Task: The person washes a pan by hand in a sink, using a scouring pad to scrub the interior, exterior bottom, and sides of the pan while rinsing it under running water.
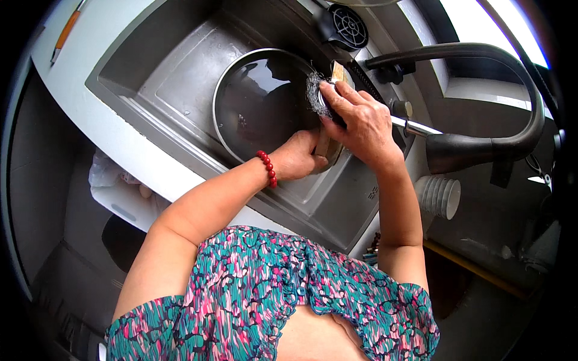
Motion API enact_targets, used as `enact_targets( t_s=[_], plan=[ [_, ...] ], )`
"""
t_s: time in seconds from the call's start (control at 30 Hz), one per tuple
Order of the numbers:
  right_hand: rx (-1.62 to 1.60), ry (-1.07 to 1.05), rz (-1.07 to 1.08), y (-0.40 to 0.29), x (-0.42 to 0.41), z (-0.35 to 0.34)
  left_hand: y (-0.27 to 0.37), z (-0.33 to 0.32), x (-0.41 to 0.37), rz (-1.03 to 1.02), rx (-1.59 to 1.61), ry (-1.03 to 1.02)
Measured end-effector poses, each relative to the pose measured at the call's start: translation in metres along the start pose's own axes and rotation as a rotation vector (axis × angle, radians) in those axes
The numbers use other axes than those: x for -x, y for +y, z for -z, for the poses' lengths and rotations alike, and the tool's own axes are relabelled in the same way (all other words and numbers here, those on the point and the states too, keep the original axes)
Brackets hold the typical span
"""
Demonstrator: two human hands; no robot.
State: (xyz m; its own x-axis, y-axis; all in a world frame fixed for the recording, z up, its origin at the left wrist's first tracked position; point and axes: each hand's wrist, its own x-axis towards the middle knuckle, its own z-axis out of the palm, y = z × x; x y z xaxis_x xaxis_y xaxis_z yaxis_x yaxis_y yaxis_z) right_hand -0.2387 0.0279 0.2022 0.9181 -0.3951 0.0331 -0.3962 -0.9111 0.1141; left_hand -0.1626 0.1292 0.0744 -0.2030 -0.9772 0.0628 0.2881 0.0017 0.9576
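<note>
In the grey sink [180,67] sits a wide round pan [217,113] with a pale rim, holding liquid that reflects light. Over its right side, my right hand [361,119] grips a steel wool scourer [314,94], whose grey strands stick out past the fingertips. My left hand [298,153], below a red bead bracelet [267,169] at the wrist, pinches a light wooden piece [323,143]. A similar pale wooden end [337,71] shows above my right hand; whether both belong to one object is hidden. A rounded, yellowish edge [335,161] curves beneath my hands.
A black pull-down faucet [460,146] arches at the right. Stacked white bowls [440,196] and scissors [539,173] lie beyond it. A round black slotted part [347,28] stands behind the sink. An orange-handled tool [67,31] rests on the white counter [113,131], above a white bin [122,201].
</note>
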Motion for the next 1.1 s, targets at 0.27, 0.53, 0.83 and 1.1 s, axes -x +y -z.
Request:
enact_targets(
  t_s=[0.27,0.53,0.83,1.1],
  plan=[
    [0.016,-0.036,-0.193,0.034,-0.027,-0.02,0.006,-0.002,-0.003,0.07,0.069,-0.055],
    [0.002,0.057,0.017,-0.01,0.019,-0.003,-0.004,0.001,-0.007,0.096,-0.013,-0.047],
    [-0.055,0.057,-0.03,-0.043,0.044,-0.009,-0.004,0.002,-0.005,-0.154,0.116,0.091],
    [0.093,0.117,-0.154,-0.029,0.006,-0.018,-0.003,0.006,-0.004,0.009,0.017,-0.013]
  ],
)
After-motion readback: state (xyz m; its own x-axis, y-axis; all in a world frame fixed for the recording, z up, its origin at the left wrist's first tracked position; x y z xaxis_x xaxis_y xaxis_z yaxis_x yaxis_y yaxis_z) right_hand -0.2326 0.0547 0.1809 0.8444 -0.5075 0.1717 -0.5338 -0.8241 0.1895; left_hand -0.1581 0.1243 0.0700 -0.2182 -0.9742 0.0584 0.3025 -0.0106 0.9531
